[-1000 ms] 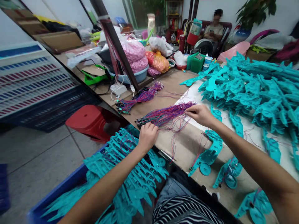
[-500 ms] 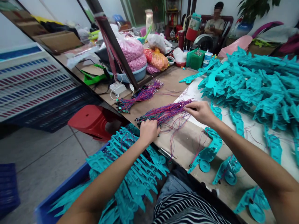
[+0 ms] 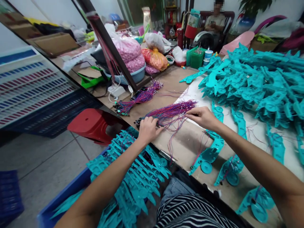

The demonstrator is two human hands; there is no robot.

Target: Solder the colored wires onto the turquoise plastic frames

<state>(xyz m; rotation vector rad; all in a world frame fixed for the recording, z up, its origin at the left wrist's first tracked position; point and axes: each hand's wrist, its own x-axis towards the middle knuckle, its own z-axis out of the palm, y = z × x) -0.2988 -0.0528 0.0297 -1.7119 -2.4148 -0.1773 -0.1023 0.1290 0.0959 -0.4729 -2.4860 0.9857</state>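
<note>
Wire bundle (image 3: 168,110) left of the teal pile (image 3: 251,79) looks fat, so loads left, though teal pieces (image 3: 212,152) this side of the pile seem wired, right hand (image 3: 203,116) pinching the bundle's pile-side end, left hand (image 3: 147,128) curled over, grip unclear.

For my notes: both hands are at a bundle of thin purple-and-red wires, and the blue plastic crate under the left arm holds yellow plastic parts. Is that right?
Not quite: the head view shows turquoise plastic parts, not yellow, in the blue plastic crate. The left hand and right hand are at the bundle of purple-and-red wires.
</note>
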